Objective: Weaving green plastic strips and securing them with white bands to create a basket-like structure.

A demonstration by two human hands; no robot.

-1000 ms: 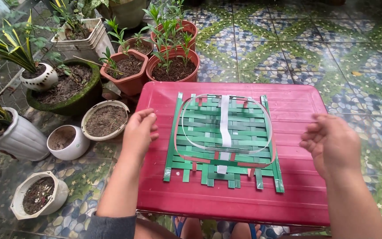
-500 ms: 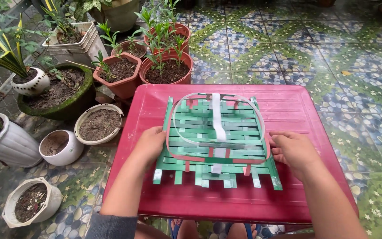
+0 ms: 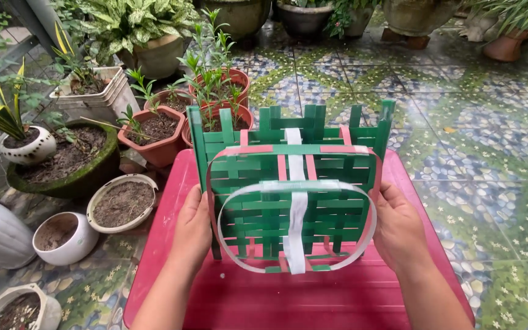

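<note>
I hold the woven green basket panel [image 3: 288, 183] upright between both hands, lifted above the red plastic counter [image 3: 313, 299], its lower edge close over the ribbed top. My left hand [image 3: 192, 229] grips the panel's edge at nine o'clock, fingers curled behind it and thumb in front. My right hand [image 3: 398, 229] clasps the opposite edge at three o'clock in the same way. The panel is made of flat green strips crossed over and under, with loose ends standing up at twelve o'clock. A red strip loop [image 3: 291, 148] runs around its face, and a pale white oval loop [image 3: 294, 186] sits lower, crossed by a white vertical strip [image 3: 294, 226] down the middle.

At ten o'clock from the panel stand terracotta pots [image 3: 154, 131] with thin green shoots. At nine o'clock, on the patterned tile floor [image 3: 490, 153], a round white bowl of soil [image 3: 122, 203] sits beside a smaller white pot [image 3: 63, 237]. More large planters [image 3: 304, 15] line the far edge at twelve o'clock.
</note>
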